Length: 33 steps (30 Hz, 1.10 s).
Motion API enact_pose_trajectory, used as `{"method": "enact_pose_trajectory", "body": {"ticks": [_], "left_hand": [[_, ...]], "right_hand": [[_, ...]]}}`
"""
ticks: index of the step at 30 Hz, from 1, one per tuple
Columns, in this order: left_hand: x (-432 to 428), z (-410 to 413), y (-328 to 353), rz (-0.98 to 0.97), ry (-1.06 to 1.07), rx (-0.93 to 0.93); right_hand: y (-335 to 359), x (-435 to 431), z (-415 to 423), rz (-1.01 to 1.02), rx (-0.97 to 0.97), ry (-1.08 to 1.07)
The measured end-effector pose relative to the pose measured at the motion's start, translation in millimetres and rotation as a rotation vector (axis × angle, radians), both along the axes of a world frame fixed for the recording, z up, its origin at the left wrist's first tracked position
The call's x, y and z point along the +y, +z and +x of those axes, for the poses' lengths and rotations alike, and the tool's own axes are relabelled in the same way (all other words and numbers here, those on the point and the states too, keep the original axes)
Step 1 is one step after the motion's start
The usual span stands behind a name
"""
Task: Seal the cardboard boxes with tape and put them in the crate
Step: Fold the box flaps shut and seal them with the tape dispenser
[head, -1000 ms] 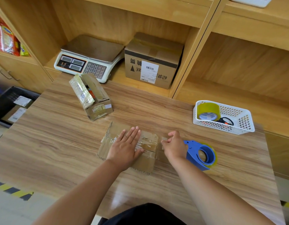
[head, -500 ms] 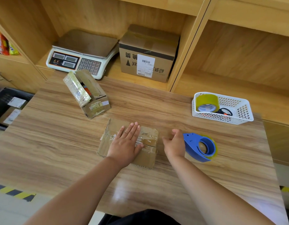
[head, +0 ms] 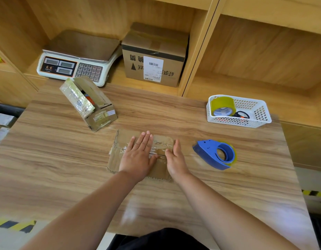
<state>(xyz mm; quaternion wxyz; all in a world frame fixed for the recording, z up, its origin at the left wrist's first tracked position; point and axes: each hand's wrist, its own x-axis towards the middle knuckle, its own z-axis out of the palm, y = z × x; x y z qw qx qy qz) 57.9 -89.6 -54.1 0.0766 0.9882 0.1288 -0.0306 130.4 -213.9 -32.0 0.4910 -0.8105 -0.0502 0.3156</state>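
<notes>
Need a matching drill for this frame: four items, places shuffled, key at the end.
Items
1. blue tape dispenser
2. yellow tape roll
3. flat cardboard box
4. scale

Places
a. on the shelf, beside the labelled carton
b. under the left hand
c. in the white basket
d. on the table, right of the right hand

Pairs: 1-d, 2-c, 3-b, 4-a
</notes>
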Motion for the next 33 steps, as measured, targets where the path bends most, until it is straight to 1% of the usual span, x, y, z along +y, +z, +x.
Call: {"method": "enact_pose_trajectory", "body": {"ticks": [4,7,11,16,18,21,22,24,25,26,27,29,31,33], "left_hand": [[4,0,5,-0.053,-0.026,0.045],[11,-2,10,-0.084,-0.110,0.090],[15,-5,14,-0.077,-0.181,0.111],[18,-3,14,-0.085,-0.195,0.120],[19,-4,12,-0.078,-0.196,0.119],[20,-7,7,-0.033,-0.188,0.106],[19,-7,10,-0.052,-0.157,0.108],[20,-6,12,-0.098,-0.121,0.064],[19,-5,10,-0.111,-0.118,0.005],[19,-6,10,-0.141,-0.096,-0.003],[20,-6,12,-0.166,-0.071,-0.014],[25,-5,13,-0.149,-0.041,-0.045],[30,-2,17,-0.141,-0.028,-0.044],[33,2,19,-0.131,-0.031,-0.041]], "right_hand": [[-5,0,7,-0.057,0.077,-0.002],[-11,5,7,-0.086,0.087,-0.081],[-13,17,10,-0.230,0.002,-0.120],[-13,21,11,-0.451,-0.157,-0.055],[-17,21,12,-0.495,-0.187,-0.023],[-20,17,14,-0.508,-0.187,0.025],[-19,15,14,-0.495,-0.184,0.040],[-15,10,15,-0.415,-0.162,0.041],[-12,6,17,-0.364,-0.152,0.032],[-10,2,18,-0.326,-0.155,0.026],[-8,-3,19,-0.308,-0.177,0.025],[-6,-11,21,-0.324,-0.297,0.083],[-3,-15,20,-0.343,-0.446,0.195],[-3,-15,18,-0.346,-0.514,0.306]]}}
